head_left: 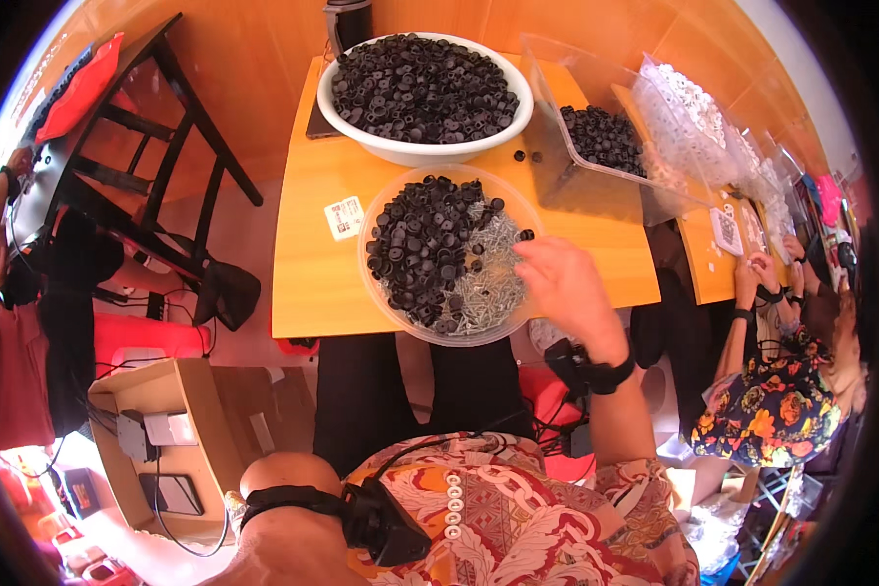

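Note:
My right hand (562, 283) hangs over the right rim of a shallow clear plastic bowl (368, 278), its fingers drawn together. Beside the fingertips is a small round black cap (525, 234); whether they grip it or something else, I cannot make out. Inside the bowl, a heap of black caps (415, 249) fills the left part, while silver screws (488, 298) lie to the right with a few caps among them. My left hand (288, 473) is low in front of my body, away from the table, with a black strap at its wrist; its fingers are hidden.
Behind the bowl stands a large white basin (420, 154) heaped with black caps. A clear bin (596, 190) with more caps is at the right, and a white label (343, 218) lies left. An open cardboard box (220, 444) sits lower left. Other people's hands (752, 273) work farther right.

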Demonstrator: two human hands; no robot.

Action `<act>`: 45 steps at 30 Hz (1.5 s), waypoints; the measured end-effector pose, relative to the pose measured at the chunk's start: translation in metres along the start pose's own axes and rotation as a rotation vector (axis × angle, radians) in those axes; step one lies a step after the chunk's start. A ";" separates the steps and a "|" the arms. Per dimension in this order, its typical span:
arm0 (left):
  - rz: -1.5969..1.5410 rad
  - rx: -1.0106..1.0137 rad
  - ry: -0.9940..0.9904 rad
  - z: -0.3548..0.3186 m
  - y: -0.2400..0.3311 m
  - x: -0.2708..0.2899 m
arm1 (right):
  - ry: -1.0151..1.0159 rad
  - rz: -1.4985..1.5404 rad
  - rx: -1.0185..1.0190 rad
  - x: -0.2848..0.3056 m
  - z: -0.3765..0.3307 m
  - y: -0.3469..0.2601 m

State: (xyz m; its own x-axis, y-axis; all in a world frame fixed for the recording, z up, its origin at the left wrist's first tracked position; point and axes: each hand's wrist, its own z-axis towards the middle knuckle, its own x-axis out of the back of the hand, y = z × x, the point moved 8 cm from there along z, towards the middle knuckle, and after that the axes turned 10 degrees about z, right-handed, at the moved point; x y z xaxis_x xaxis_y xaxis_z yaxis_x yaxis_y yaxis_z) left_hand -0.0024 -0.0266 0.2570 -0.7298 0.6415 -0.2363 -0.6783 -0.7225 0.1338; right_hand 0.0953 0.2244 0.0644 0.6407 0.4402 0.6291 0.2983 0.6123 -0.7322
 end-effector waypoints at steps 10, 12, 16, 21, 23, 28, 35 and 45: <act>-0.091 0.097 0.040 -0.002 0.003 0.007 | -0.185 -0.159 0.155 -0.062 0.013 0.010; -0.083 0.138 -0.031 -0.010 0.007 0.009 | -0.168 -0.179 0.145 -0.067 0.013 0.009; 0.223 0.358 0.228 -0.050 -0.009 0.072 | -0.178 -0.247 0.097 -0.062 0.011 0.007; 0.663 0.724 0.674 -0.147 -0.037 0.135 | -0.212 -0.048 -0.010 -0.050 0.004 0.003; 0.850 0.912 0.755 -0.174 -0.050 0.143 | -0.192 0.089 -0.109 -0.046 0.000 0.008; 1.199 0.948 0.531 -0.171 -0.081 0.143 | -0.190 1.058 -0.462 -0.058 -0.021 0.011; 1.107 0.950 0.480 -0.173 -0.096 0.139 | -0.302 1.355 -0.538 -0.083 -0.041 -0.013; 0.547 0.871 0.994 -0.213 -0.079 0.166 | 0.056 0.220 -0.157 -0.012 -0.009 0.018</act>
State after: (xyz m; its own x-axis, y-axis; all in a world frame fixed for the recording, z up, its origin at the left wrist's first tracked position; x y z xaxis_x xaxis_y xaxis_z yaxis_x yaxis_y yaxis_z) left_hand -0.0522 0.0821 0.0024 -0.7971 -0.3682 -0.4786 -0.4365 -0.1964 0.8780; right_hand 0.0994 0.2243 0.0409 0.7390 0.5118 0.4382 0.2506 0.3949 -0.8839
